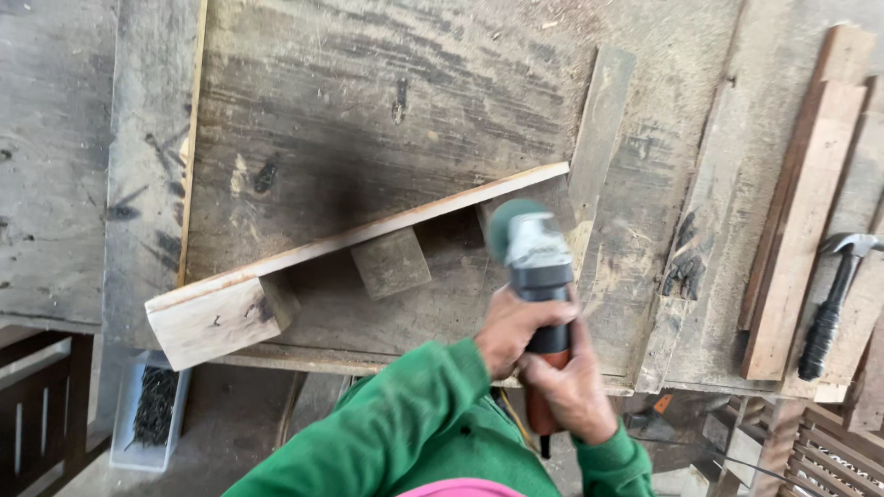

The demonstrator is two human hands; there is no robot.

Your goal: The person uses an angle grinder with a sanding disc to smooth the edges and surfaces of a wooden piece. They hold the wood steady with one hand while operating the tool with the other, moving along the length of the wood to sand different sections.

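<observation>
Both my hands hold an angle grinder (537, 262) with a grey head, black body and orange rear grip. My left hand (509, 329) wraps the black body just behind the head. My right hand (573, 387) grips the orange rear handle. The grinder's greenish disc (509, 227) looks blurred and sits against the right end of a long pale wooden board (368, 232). That board runs diagonally across the workbench (368, 101) and rests on short wooden blocks, one at its left end (216, 320) and one in the middle (391, 264). Green sleeves cover both my arms.
At the right, a black-handled hammer (833, 299) lies beside several wooden strips (801, 230). A small dark object (683, 269) sits on the bench planks. Below the bench's left edge stands a white tray (138, 437) of dark nails. Slatted wood shows at the bottom right.
</observation>
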